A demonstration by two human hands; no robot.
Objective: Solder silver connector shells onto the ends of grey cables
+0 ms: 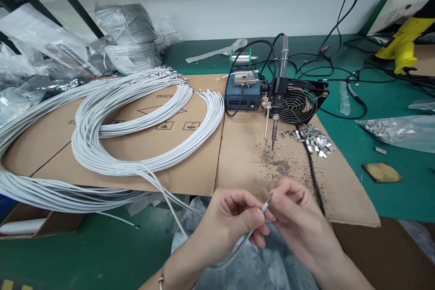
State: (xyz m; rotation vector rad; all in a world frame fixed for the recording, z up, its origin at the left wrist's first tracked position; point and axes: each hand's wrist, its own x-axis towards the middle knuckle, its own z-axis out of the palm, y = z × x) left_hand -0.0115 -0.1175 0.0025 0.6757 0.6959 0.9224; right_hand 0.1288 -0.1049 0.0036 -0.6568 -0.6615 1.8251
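On the green counter, white cable coils are spread over cardboard. Behind, a soldering iron is clamped. Nearest, one cable end is pinched between left hand and right hand; its stripped tip seems readied, needing steadiness.

Left hand pinches the end of a white cable between thumb and fingers, right hand touching its stripped tip. Both sit at the near edge of the cardboard sheet. Coiled white cables lie left. Soldering iron stands tip-down on its holder, blue station and fan beside it. Metal clips piled right of the tip.
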